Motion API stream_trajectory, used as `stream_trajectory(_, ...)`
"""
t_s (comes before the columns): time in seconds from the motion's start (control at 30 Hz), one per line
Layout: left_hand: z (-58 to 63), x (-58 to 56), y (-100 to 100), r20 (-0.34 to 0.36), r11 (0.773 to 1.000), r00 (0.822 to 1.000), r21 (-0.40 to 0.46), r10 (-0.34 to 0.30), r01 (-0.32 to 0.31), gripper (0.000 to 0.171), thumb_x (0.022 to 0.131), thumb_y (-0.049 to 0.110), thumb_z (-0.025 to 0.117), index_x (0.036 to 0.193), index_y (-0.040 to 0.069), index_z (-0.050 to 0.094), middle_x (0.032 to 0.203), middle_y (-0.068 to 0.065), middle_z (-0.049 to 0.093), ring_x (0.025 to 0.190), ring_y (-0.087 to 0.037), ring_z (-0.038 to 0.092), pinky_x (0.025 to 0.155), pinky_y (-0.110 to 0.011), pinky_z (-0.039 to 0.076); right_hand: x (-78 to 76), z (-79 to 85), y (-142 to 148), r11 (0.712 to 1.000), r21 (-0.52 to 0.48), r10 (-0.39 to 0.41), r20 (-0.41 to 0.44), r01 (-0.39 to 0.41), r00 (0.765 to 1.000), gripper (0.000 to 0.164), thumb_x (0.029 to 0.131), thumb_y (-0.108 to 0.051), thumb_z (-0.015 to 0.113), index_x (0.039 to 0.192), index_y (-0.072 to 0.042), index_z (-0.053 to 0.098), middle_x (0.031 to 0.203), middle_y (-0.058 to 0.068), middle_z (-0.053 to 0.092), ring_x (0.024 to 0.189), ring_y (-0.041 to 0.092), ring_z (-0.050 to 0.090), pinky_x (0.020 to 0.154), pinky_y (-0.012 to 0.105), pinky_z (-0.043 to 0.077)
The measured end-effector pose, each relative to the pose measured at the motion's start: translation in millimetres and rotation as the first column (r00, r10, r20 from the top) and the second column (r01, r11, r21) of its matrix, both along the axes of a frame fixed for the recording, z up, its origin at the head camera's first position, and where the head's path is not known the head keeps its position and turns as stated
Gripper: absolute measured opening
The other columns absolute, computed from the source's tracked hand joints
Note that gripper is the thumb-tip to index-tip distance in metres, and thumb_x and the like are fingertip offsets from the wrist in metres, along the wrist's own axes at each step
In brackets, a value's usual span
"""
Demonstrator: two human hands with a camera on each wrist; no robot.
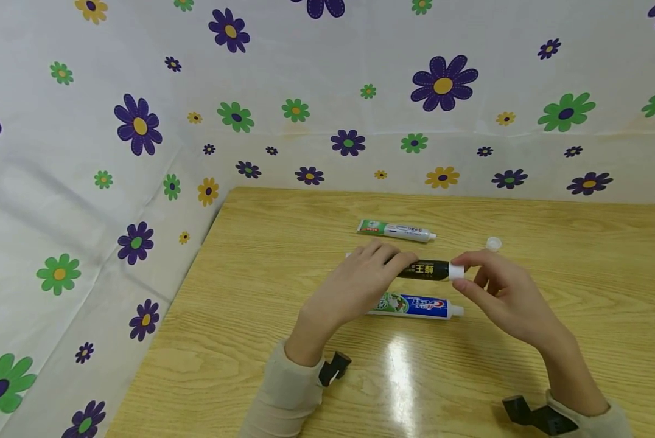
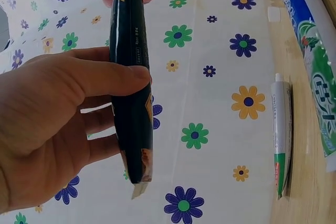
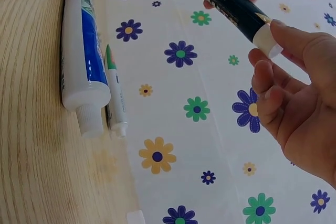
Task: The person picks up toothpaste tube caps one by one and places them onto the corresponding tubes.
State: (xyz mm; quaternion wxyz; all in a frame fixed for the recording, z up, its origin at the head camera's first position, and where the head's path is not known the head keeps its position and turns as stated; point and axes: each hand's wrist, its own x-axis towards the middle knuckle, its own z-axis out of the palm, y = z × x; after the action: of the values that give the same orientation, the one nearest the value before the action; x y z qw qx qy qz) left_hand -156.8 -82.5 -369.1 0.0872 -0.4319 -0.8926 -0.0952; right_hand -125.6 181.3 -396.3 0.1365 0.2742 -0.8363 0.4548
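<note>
A black toothpaste tube [image 1: 428, 270] with gold lettering is held up over the table, lying roughly level in the head view. My left hand [image 1: 357, 281] grips its body, thumb across one side and fingers behind, as the left wrist view shows. At the other end, the thumb and forefinger of my right hand [image 1: 511, 295] pinch the white cap [image 1: 456, 271]; that cap sits on the tube's end. Just nearer than the black tube, a blue, green and white toothpaste tube [image 1: 423, 306] lies on the table, partly covered by my left hand.
Farther back lies a smaller green and white toothpaste tube [image 1: 395, 231], its nozzle bare and pointing right. A loose white cap [image 1: 493, 244] rests on the wooden table [image 1: 223, 292] beyond my right hand. Flower-patterned cloth [image 1: 316, 85] rises behind the table and along its left side.
</note>
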Motion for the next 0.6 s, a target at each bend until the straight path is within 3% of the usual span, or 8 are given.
stream_trajectory(0.23,0.8,-1.4,-1.1,0.074,1.000,0.997,0.012,0.003,-0.004,0.043,0.096,0.011,0.067,0.136,0.018,0.053,0.119,-0.004,0.063,0.104,-0.017,0.061,0.090,-0.030,0.052,-0.5,-1.9,-1.8,0.999,-0.025,0.043,-0.017,-0.043,0.999,0.044,0.079,0.015,0.073,0.116,-0.009,0.068,0.076,-0.008,0.056,0.055,0.004,0.045,0.047,0.017,0.037)
stream_trajectory(0.37,0.4,-2.6,-3.3,0.118,0.999,0.993,0.021,-0.026,0.024,0.050,0.091,0.015,0.074,0.136,0.018,0.053,0.118,-0.004,0.065,0.101,-0.016,0.061,0.088,-0.030,0.052,-0.8,-3.3,-1.3,0.998,-0.030,0.052,-0.038,-0.053,0.998,0.043,0.079,0.015,0.072,0.116,-0.007,0.067,0.076,-0.007,0.056,0.054,0.004,0.045,0.047,0.017,0.037)
stream_trajectory(0.6,-1.6,-4.8,-5.7,0.154,0.999,0.988,0.008,-0.032,0.031,0.049,0.093,0.021,0.072,0.138,0.016,0.053,0.113,-0.003,0.067,0.100,-0.017,0.058,0.087,-0.030,0.050,-3.0,-5.4,-1.2,0.995,-0.024,0.099,-0.097,-0.101,0.990,0.042,0.080,0.014,0.073,0.117,-0.006,0.066,0.084,-0.007,0.058,0.059,0.002,0.048,0.051,0.014,0.042)
